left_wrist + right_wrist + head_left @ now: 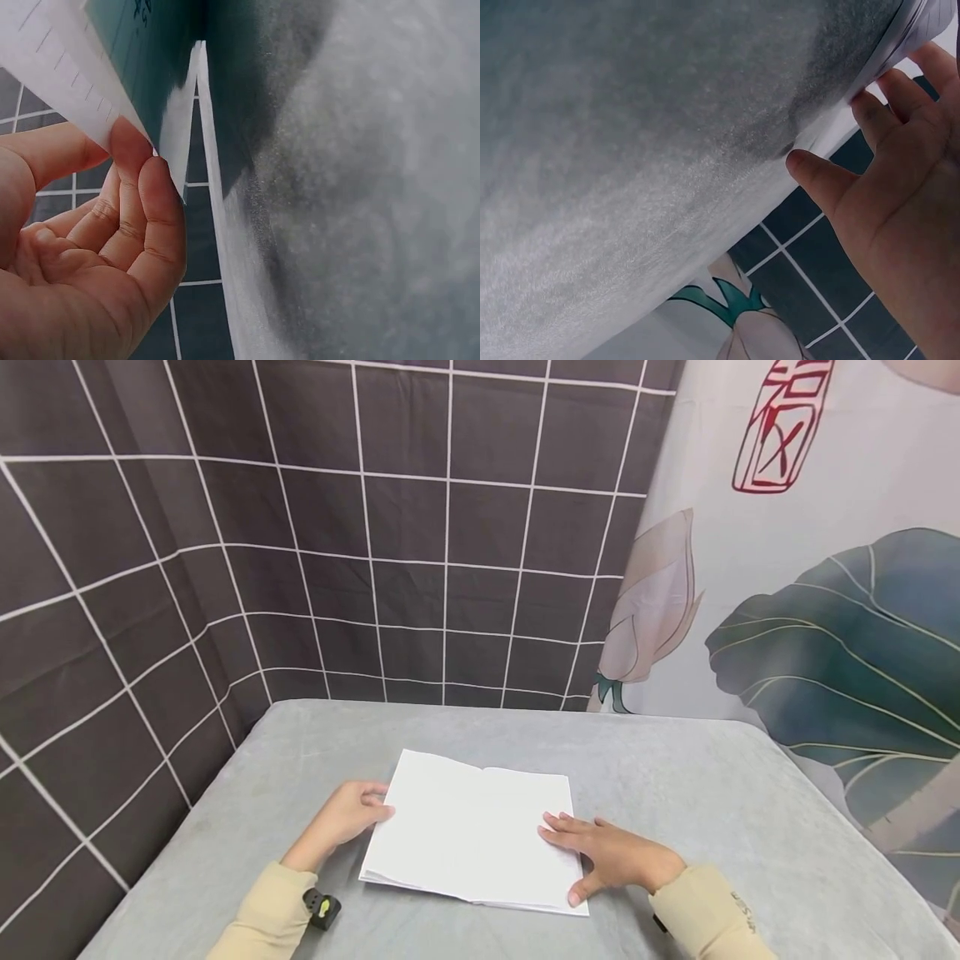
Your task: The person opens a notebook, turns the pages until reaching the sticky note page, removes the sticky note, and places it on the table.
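The book [480, 835] lay spread open on the table [675, 768], its two white pages facing up and looking blank from above. Its fold ran roughly from near to far, and its far edge slanted slightly. The left side was tilted up off the surface; close up, short ruled lines showed there, beside a teal face with dark marks.

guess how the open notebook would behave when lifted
The notebook would probably flop, since its pages look thin and gently curved. Spread open and broad, it seems unlikely to roll. It might fan apart, as layered edges show on its near side.
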Demonstrator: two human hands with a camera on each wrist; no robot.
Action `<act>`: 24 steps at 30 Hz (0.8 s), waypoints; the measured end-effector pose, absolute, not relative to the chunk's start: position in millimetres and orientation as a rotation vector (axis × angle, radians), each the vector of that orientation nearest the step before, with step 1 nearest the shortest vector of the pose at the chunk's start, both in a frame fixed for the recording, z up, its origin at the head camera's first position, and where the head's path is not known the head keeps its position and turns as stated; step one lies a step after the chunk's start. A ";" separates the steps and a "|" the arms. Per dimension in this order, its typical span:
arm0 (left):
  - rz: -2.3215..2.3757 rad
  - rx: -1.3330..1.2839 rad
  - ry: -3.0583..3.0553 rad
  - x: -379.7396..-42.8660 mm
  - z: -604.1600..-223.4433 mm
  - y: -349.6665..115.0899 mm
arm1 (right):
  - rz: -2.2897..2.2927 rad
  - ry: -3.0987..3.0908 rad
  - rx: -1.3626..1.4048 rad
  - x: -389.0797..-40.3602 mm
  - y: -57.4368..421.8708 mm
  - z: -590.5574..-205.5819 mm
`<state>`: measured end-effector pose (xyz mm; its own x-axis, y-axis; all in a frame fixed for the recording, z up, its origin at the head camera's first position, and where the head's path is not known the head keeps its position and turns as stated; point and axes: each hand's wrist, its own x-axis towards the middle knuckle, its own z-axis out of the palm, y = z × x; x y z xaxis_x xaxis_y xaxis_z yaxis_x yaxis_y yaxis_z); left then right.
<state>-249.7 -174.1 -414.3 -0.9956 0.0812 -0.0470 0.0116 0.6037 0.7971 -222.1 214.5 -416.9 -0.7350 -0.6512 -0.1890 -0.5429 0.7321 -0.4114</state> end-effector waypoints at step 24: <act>1.321 0.227 2.923 -253.2 -400.6 -174.7 | -0.446 2.624 -0.943 -222.5 212.5 -413.5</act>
<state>-253.2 -174.7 -400.6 -0.9873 0.0981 0.1251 0.1587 0.6528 0.7407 -222.5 212.5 -413.5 -0.7325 -0.6543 -0.1880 -0.5556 0.7341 -0.3905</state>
